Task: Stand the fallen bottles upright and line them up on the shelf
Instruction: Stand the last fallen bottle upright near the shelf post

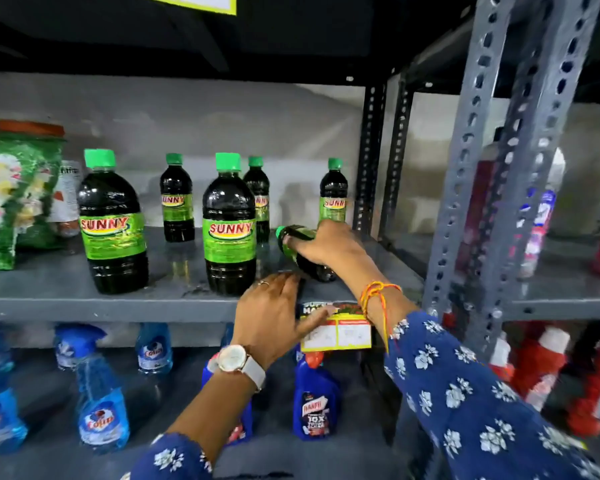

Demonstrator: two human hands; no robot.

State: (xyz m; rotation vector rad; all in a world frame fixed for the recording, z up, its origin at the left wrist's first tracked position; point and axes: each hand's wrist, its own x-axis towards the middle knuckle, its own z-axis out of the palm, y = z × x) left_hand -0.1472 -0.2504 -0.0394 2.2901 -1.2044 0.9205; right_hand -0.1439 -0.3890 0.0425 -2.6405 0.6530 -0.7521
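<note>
The fallen bottle is gripped around its middle by the right hand, probably so it can be turned upright. It lies on the shelf, under the palm. The left hand is kept open, empty, near the shelf edge.

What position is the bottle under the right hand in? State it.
Tipped. The bottle lies on its side on the shelf, green cap toward the left, under the right hand.
</note>
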